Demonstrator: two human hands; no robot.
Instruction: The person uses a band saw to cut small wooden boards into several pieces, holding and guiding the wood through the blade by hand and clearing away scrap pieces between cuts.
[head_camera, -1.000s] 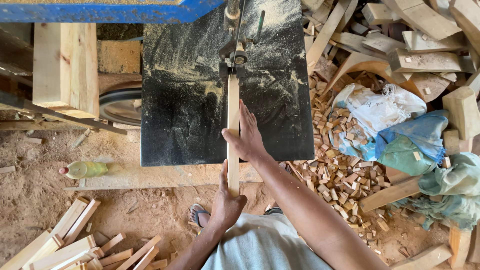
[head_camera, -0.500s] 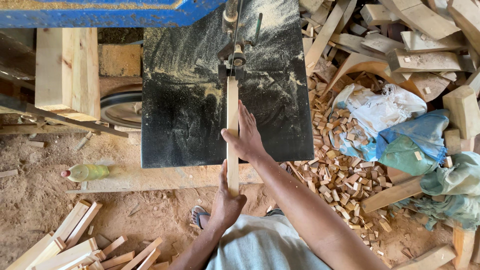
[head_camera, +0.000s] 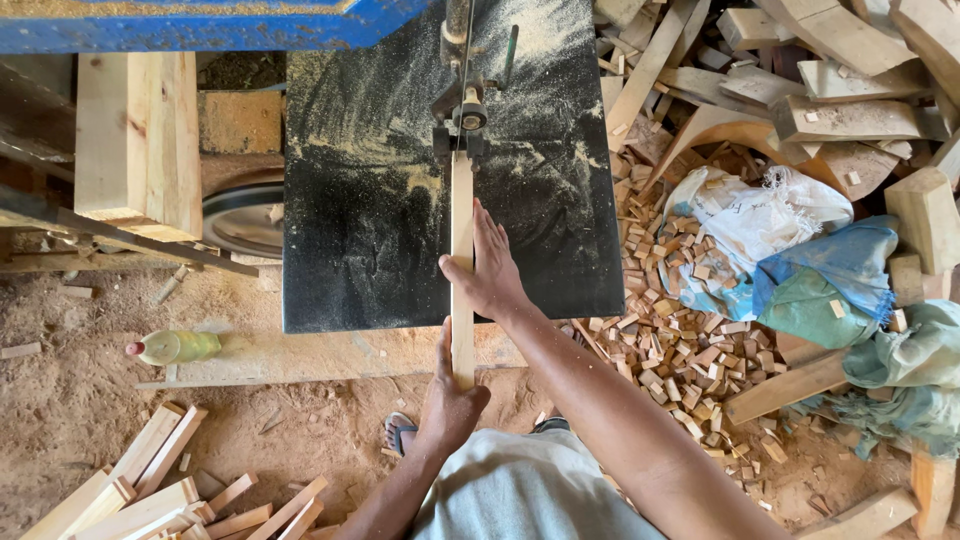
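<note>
A long narrow wooden strip (head_camera: 461, 215) lies lengthwise on the black, sawdust-covered saw table (head_camera: 370, 220), its far end at the band-saw blade guide (head_camera: 462, 118). My right hand (head_camera: 488, 268) presses flat against the strip's right side on the table, thumb over its top. My left hand (head_camera: 447, 400) grips the strip's near end, which sticks out past the table's front edge.
A pale timber block (head_camera: 138, 140) stands to the left of the table. A yellow-green bottle (head_camera: 172, 347) lies on the sandy floor. Cut strips (head_camera: 150, 480) pile at bottom left. Small offcuts (head_camera: 680, 340), sacks (head_camera: 790, 250) and scrap planks (head_camera: 800, 90) crowd the right.
Both hands have pushed the strip slightly forward toward the blade; otherwise the scene is the same.
</note>
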